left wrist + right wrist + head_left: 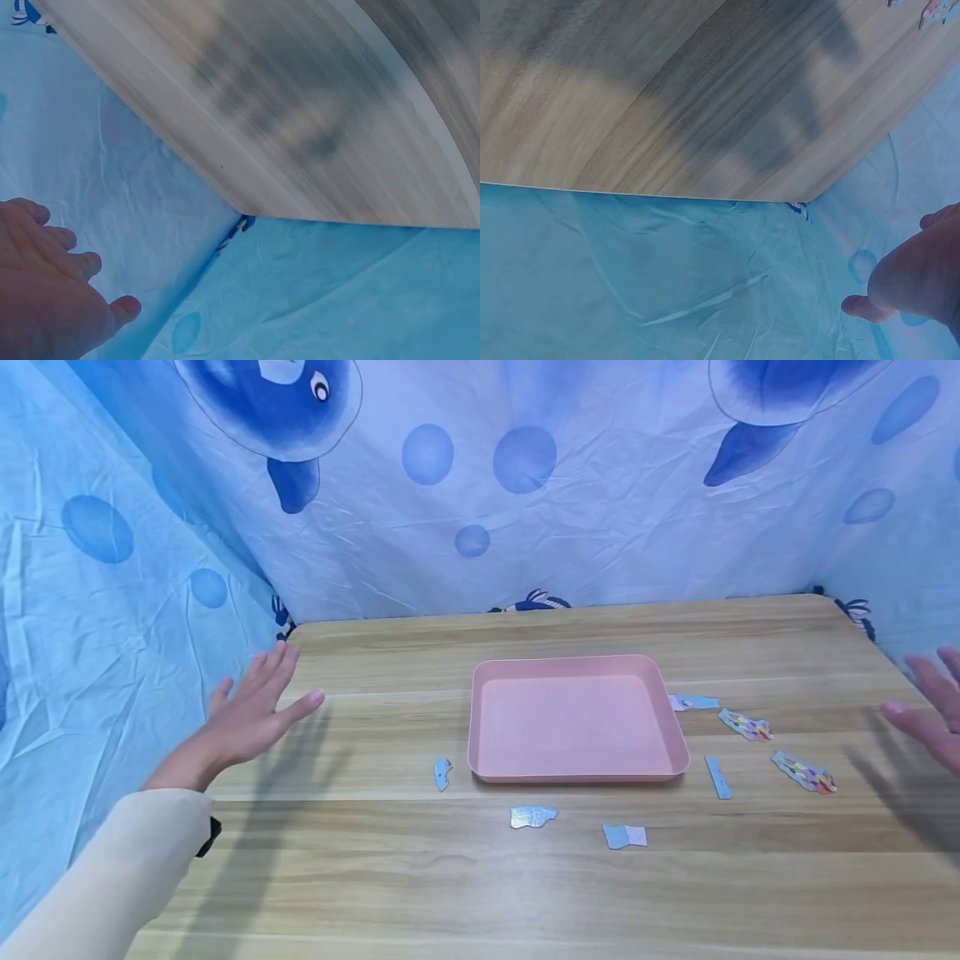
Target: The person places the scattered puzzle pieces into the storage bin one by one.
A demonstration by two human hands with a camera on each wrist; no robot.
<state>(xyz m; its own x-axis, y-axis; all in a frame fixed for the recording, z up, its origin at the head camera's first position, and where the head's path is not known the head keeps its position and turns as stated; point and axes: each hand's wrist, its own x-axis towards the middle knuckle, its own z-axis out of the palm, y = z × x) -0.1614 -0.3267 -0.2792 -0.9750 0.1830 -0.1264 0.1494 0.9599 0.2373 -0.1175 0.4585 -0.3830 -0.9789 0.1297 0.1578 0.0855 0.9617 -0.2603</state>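
Note:
My left hand [243, 718] hovers above the table's left side in the head view, fingers straight and thumb spread, holding nothing. At the right edge of that view, my right hand [941, 739] is partly cut off, its fingers extended above the table. Between the hands is a shallow pink tray [577, 727]. The nearest thing to the right hand is a flat piece with a colourful scale pattern [805, 772]; a similar patterned piece [746, 725] lies behind it. A small light-blue piece [442, 773] sits left of the tray, on the left hand's side.
In front of the tray lie a shiny pale-blue piece [533, 816] and a blue-and-lilac piece [624, 836]. A narrow blue strip [718, 777] and another blue piece [694, 702] are at its right. Blue printed sheeting [480, 485] hangs around the wooden table [375, 877].

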